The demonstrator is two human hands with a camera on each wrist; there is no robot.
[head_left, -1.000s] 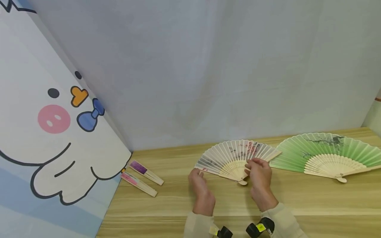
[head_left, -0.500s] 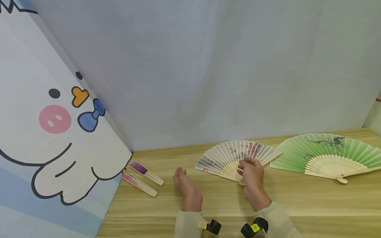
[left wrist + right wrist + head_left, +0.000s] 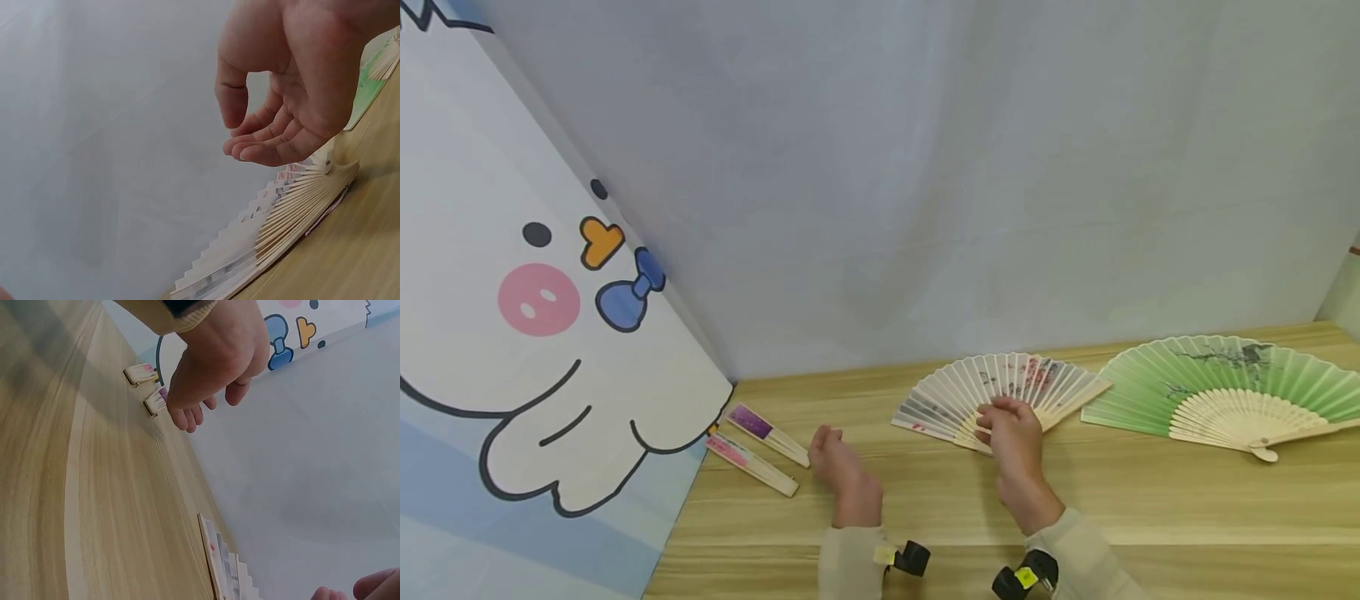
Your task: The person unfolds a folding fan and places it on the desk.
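A white folding fan [image 3: 936,404] with red blossoms lies spread on the table. Above its pivot hovers my right hand [image 3: 1018,462], fingers loosely bent and holding nothing; the left wrist view shows a gap between this hand and the fan. My left hand [image 3: 847,479], its fingers also loosely curled around nothing, is beside two folded fans, one with a purple end [image 3: 760,429], the other with a pink end [image 3: 747,461]. In the right wrist view, the folded fans stand beyond the left hand [image 3: 215,369]. The white fan's pivot is hidden by my right hand in the head view.
A green folding fan [image 3: 1138,392] lies spread at the right, near the white fan's right edge. Behind the wooden table [image 3: 1225,517] hangs a grey cloth [image 3: 925,183]. A panel with a cartoon bird [image 3: 467,333] borders the left side.
My left hand has let go of the white fan's left edge and moved left toward the folded fans. My right hand has drifted left over the white fan, which stays spread.
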